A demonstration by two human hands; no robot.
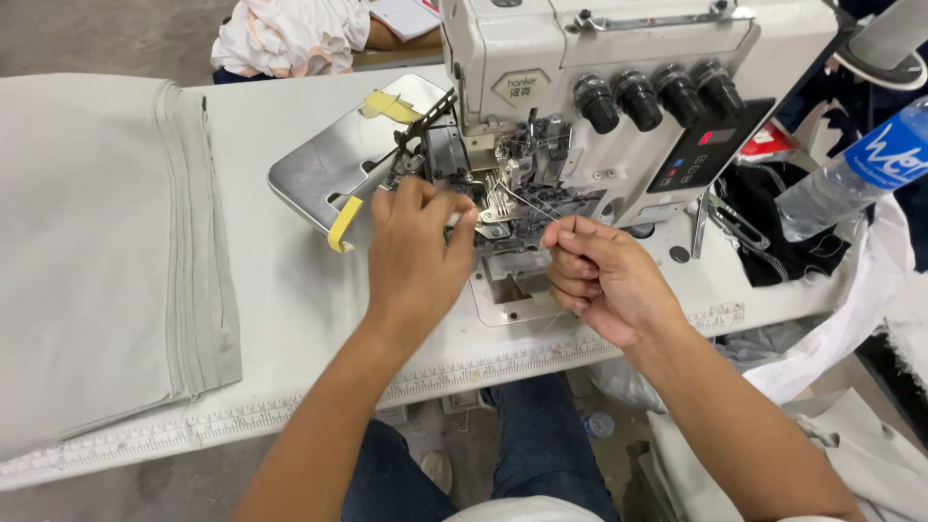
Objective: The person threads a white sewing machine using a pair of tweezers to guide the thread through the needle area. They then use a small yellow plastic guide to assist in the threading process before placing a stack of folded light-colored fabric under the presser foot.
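Two hands work at the overlock sewing machine: left hand, fingertips pinched together at the needle area; right hand, fingers closed on a thin thread. A tug could snap or unthread it.

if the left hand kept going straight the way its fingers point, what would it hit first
The left hand points up and away toward the sewing machine. It would likely first meet the presser-foot and needle area just beyond its fingertips, though depth is hard to judge from this view.
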